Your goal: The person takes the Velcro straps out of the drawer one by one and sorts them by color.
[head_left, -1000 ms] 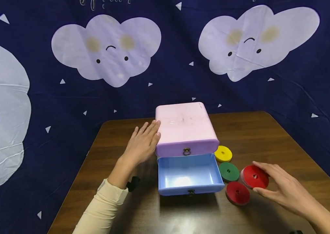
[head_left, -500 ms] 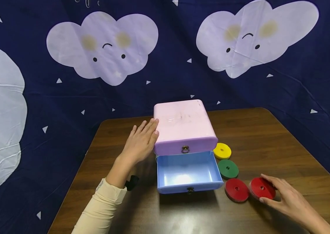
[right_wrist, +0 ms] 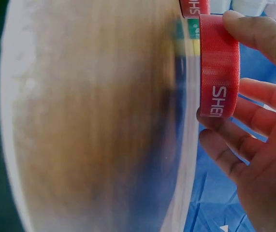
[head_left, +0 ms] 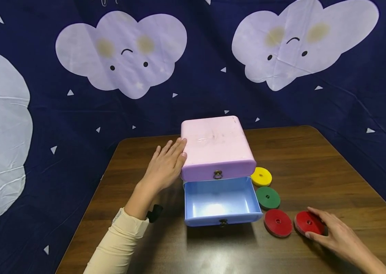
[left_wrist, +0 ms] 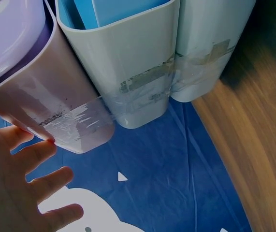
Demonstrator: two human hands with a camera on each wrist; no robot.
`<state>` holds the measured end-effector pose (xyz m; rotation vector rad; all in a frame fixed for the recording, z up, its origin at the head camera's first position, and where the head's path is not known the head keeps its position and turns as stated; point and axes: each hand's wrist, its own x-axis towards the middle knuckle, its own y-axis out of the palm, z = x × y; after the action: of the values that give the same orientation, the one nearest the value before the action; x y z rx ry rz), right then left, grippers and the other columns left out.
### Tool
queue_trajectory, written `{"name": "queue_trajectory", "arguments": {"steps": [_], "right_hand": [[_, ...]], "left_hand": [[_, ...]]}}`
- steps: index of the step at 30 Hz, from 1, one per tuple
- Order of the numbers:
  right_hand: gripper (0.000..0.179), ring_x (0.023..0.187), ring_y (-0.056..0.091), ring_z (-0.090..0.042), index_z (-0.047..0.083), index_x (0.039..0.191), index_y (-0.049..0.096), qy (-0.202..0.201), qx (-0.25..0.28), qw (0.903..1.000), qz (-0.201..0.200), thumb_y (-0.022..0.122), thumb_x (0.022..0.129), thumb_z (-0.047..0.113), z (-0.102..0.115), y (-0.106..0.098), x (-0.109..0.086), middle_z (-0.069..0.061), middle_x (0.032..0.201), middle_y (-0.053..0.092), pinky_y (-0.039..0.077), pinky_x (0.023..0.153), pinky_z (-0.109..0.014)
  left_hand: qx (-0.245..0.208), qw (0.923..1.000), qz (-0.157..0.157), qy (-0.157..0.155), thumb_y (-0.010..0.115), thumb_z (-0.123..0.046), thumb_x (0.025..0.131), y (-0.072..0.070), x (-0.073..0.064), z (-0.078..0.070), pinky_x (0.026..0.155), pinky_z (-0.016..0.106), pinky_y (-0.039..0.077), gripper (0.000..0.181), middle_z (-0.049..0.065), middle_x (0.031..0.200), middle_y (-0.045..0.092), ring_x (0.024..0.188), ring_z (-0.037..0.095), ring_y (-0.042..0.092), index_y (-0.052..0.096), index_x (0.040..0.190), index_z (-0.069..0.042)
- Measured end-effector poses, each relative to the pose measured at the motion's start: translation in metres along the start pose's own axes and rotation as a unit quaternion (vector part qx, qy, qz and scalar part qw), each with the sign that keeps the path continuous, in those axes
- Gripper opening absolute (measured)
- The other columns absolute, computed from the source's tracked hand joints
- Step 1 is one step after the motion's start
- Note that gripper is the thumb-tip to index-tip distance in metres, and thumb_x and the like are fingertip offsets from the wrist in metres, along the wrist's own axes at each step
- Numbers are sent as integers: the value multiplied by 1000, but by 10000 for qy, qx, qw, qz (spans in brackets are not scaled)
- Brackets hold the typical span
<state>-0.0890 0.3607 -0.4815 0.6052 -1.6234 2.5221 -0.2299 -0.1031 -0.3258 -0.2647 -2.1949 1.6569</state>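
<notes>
My right hand (head_left: 340, 234) holds a red roll of tape (head_left: 309, 223) at the table's right side, thumb on one edge and fingertips on the other. White lettering shows on this roll's side (right_wrist: 219, 72) in the right wrist view. My left hand (head_left: 165, 165) lies with extended fingers against the left side of a small drawer cabinet (head_left: 215, 140), pink on top. Its purple top drawer (head_left: 199, 172) is closed, and the blue drawer (head_left: 220, 201) below is pulled out with nothing visible inside. Tape strips run across the cabinet's side (left_wrist: 142, 77) in the left wrist view.
Right of the cabinet lie a yellow roll (head_left: 261, 177), a green roll (head_left: 268, 198) and a second red roll (head_left: 277, 223) on the wooden table (head_left: 127, 243). Behind the table hangs a dark blue cloth (head_left: 206, 45) with clouds.
My right hand has moved the red roll down and toward the near right, away from the green roll, to beside the other red roll. My left hand stays against the cabinet.
</notes>
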Motion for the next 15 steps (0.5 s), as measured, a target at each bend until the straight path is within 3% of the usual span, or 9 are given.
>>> {"name": "queue_trajectory", "arguments": {"steps": [7,15], "right_hand": [[68,93,52,1,8,120,59,120,-200,9995,214,86,63,32,1,4,0,-9,107,67,47,65,-29],[67,91,50,1,8,120,60,88,-179,9994,277,86,63,32,-1,8,-1,-9,108,67,45,65,-26]], "left_hand": [[-36,10000,31,4,14,-47,102,-1,0,-1,119,54,6,53,-4,159,16,148,25,13,14,152,-29],[-42,10000,51,-28,14,-47,102,-1,0,0,120,53,6,53,-6,159,14,149,25,12,13,152,-29]]}}
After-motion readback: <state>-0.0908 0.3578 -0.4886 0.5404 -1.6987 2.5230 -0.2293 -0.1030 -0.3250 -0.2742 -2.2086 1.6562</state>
